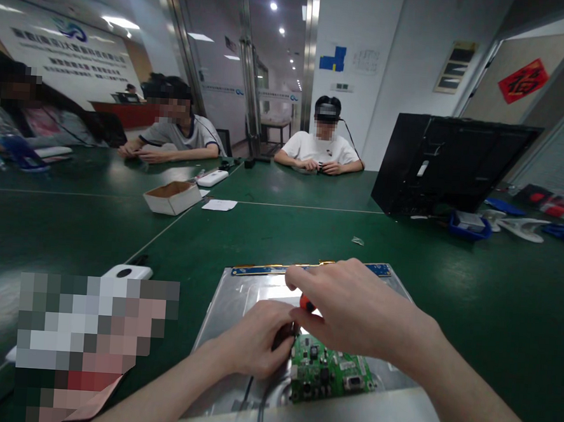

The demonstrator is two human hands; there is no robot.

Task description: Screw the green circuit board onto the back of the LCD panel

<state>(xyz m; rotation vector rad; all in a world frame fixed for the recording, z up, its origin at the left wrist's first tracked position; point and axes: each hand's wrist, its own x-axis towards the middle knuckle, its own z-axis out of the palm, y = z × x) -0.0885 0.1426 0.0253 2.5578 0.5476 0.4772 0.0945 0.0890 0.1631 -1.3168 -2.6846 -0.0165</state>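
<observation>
My right hand (353, 304) is closed round a screwdriver, whose orange-red handle (307, 303) shows between thumb and fingers. It stands over the upper left corner of a green circuit board (329, 370). My left hand (265, 337) is curled in a pinch beside that corner, just below the screwdriver; what lies between its fingertips is hidden. The board rests on the silvery metal back of a flat display panel (226, 303). A narrow blue circuit strip (259, 271) runs along the panel's far edge, partly covered by my right hand.
A green table (280, 233) surrounds the panel. An open cardboard box (172, 198) and white paper (219, 204) lie beyond to the left. A black monitor casing (438, 163) and a blue tray (469, 225) stand at the right. Several people sit across the table.
</observation>
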